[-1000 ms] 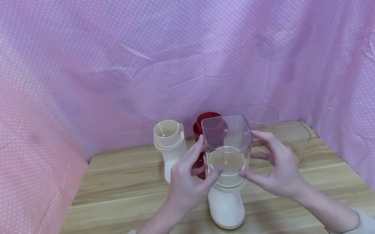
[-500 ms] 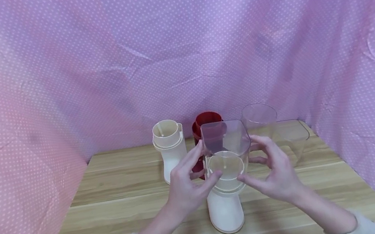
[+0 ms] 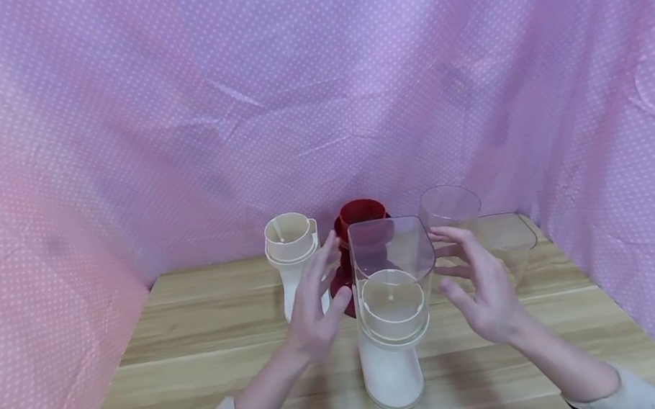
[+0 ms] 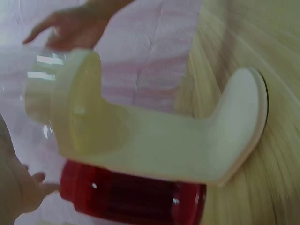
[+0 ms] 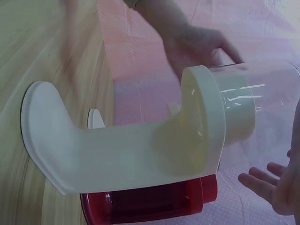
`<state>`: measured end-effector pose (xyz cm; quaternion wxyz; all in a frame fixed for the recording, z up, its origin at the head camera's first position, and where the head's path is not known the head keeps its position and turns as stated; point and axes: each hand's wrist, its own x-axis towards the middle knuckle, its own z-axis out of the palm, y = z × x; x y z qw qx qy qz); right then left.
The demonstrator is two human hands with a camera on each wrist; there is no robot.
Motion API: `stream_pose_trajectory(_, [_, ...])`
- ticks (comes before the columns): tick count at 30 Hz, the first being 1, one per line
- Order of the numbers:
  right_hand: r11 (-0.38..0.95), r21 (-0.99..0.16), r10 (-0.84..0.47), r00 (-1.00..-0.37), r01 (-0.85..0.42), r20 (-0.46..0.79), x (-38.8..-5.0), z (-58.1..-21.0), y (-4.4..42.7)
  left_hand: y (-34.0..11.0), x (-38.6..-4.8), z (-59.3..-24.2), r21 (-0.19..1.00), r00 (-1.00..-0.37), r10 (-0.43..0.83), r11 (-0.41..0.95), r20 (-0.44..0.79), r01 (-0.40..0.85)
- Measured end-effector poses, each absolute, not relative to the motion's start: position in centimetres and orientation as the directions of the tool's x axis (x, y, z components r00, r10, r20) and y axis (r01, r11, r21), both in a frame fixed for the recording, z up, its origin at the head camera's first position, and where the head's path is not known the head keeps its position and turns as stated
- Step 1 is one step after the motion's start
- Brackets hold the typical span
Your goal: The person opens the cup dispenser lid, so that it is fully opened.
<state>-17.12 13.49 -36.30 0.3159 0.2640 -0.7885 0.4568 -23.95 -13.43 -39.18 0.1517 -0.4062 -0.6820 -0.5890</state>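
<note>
In the head view a clear squarish container stands upright on a white stand. The stand has a cream ring collar and a rounded foot on the table. Left of the container, my left hand is spread with a gap to the clear wall. Close by the right wall my right hand has its fingers extended, holding nothing. The right wrist view shows the white stand side-on, with the right hand's fingers apart from the container. In the left wrist view, the left hand is partly cut off.
Just behind stands a red stand, partly hidden. A second white stand is at the back left. Two more clear containers, one round and one squarish, are at the back right. Pink dotted cloth surrounds the wooden table.
Both hands have let go of the clear container and moved outward, the left hand farther. The container stays on the white stand, which appears slightly lower in view.
</note>
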Motion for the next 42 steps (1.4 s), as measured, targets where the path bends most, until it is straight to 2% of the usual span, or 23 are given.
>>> stream_pose_trajectory(2, [0.441,-0.594,-0.129,-0.703,-0.672,0.699,-17.3,-36.3,13.3,-13.6,-25.1,-39.7,0.736,-0.619,0.464,-0.116,0.634,0.667])
stream_pose_trajectory(5, [0.442,-0.627,-0.15,-0.742,-0.642,0.654,-17.5,-36.4,13.0,-13.7,-26.1,-40.8,0.759,-0.553,0.576,-0.195,0.602,0.622])
stream_pose_trajectory(7, [0.431,-0.64,-0.163,-0.753,-0.636,0.638,-17.7,-36.6,12.9,-13.8,-26.2,-41.2,0.747,-0.519,0.609,-0.193,0.599,0.636])
stream_pose_trajectory(9, [0.411,-0.651,-0.175,-0.756,-0.638,0.631,-17.9,-36.8,12.8,-13.8,-26.0,-41.5,0.732,-0.513,0.618,-0.157,0.596,0.662])
stream_pose_trajectory(14, [0.363,-0.667,-0.209,-0.754,-0.651,0.622,-18.5,-37.2,12.5,-13.9,-24.5,-41.4,0.721,-0.579,0.589,-0.008,0.564,0.693])
stream_pose_trajectory(18, [0.352,-0.676,-0.207,-0.758,-0.647,0.618,-18.8,-37.3,12.3,-14.3,-23.7,-41.4,0.685,-0.595,0.565,0.071,0.572,0.725])
stream_pose_trajectory(23, [0.364,-0.669,-0.156,-0.751,-0.648,0.642,-18.4,-37.4,12.5,-14.6,-23.9,-41.8,0.703,-0.593,0.587,0.058,0.55,0.709])
stream_pose_trajectory(27, [0.361,-0.685,-0.172,-0.767,-0.633,0.618,-18.1,-37.3,12.5,-14.6,-24.2,-42.1,0.713,-0.593,0.605,0.058,0.532,0.699])
stream_pose_trajectory(37, [0.332,-0.703,-0.184,-0.774,-0.629,0.605,-19.4,-36.9,11.1,-14.8,-22.5,-41.5,0.777,-0.736,0.511,0.19,0.445,0.601])
stream_pose_trajectory(42, [0.297,-0.727,-0.142,-0.782,-0.619,0.607,-19.6,-36.7,11.0,-15.4,-23.3,-41.2,0.783,-0.725,0.52,0.159,0.451,0.601])
